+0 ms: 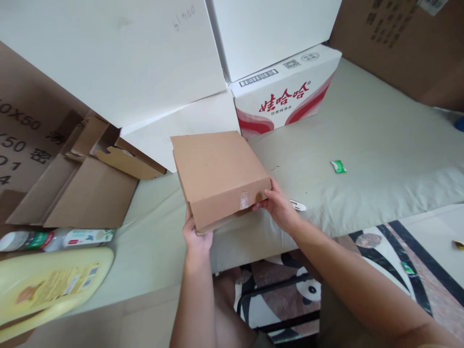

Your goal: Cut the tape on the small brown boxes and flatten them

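A closed brown cardboard mailer box (217,174) is held just above the pale green-grey bed surface (362,145). My left hand (195,237) grips its near left corner from below, fingers hidden under the box. My right hand (277,205) pinches the near right corner, thumb on the front flap beside a scrap of clear tape (244,199). Both hands are closed on the box.
Large white cartons (119,63) and a red-and-white printed carton (286,96) stand behind. An unfolded brown carton (83,188) lies left, with a plastic bottle (54,239) and a yellow bottle (47,285). A small green packet (338,166) and a white object (297,206) lie on the bed.
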Demonstrator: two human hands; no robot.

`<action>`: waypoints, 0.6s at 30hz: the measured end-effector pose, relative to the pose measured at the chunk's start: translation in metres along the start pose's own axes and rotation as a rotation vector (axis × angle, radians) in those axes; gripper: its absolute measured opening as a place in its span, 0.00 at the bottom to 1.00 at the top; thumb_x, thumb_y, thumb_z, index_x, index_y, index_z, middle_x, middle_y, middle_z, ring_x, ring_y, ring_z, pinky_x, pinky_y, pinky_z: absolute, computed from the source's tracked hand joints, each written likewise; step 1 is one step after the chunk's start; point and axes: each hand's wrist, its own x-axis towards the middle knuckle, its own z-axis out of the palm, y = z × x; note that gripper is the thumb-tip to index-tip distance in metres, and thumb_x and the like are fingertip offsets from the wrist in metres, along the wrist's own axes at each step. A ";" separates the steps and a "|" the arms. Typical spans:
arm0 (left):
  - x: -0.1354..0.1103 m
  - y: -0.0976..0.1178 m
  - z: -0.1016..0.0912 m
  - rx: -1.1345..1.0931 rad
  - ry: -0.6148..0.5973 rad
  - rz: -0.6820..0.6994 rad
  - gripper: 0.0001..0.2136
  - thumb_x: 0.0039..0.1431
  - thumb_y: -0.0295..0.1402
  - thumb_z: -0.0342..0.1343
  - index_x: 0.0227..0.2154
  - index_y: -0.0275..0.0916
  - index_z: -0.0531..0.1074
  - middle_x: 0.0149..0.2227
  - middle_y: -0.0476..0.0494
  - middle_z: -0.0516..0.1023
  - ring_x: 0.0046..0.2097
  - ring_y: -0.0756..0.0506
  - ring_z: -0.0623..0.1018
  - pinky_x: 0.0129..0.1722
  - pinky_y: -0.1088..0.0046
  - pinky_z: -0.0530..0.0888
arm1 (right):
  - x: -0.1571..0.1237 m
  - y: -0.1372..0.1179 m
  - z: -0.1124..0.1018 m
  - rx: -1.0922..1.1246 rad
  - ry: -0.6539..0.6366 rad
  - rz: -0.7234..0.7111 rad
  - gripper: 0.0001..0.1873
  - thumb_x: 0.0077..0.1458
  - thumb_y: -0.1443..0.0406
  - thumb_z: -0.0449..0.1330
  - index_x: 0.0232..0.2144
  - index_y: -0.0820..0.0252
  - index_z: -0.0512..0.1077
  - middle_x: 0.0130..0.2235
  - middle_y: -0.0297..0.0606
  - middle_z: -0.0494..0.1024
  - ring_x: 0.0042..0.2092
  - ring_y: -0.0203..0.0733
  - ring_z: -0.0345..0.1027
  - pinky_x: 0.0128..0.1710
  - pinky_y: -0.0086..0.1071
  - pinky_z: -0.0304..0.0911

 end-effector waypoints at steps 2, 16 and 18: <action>0.000 0.000 -0.002 0.011 -0.011 0.004 0.14 0.40 0.37 0.70 0.33 0.43 0.80 0.38 0.47 0.84 0.39 0.42 0.81 0.35 0.69 0.77 | 0.000 0.000 0.000 -0.001 0.011 0.003 0.31 0.51 0.57 0.66 0.57 0.49 0.65 0.51 0.38 0.77 0.30 0.38 0.74 0.34 0.40 0.76; 0.000 -0.001 -0.002 0.033 -0.030 0.017 0.12 0.41 0.37 0.69 0.32 0.43 0.79 0.35 0.48 0.83 0.37 0.43 0.82 0.35 0.70 0.77 | 0.000 0.001 0.000 -0.024 0.030 -0.004 0.31 0.50 0.56 0.66 0.55 0.50 0.66 0.48 0.37 0.76 0.31 0.37 0.69 0.31 0.37 0.73; 0.000 -0.001 -0.001 0.023 -0.022 0.020 0.12 0.41 0.37 0.69 0.30 0.42 0.78 0.34 0.48 0.82 0.36 0.44 0.81 0.34 0.71 0.76 | 0.000 0.001 0.000 -0.019 0.035 -0.002 0.31 0.49 0.57 0.66 0.56 0.50 0.66 0.48 0.37 0.76 0.31 0.37 0.70 0.30 0.37 0.72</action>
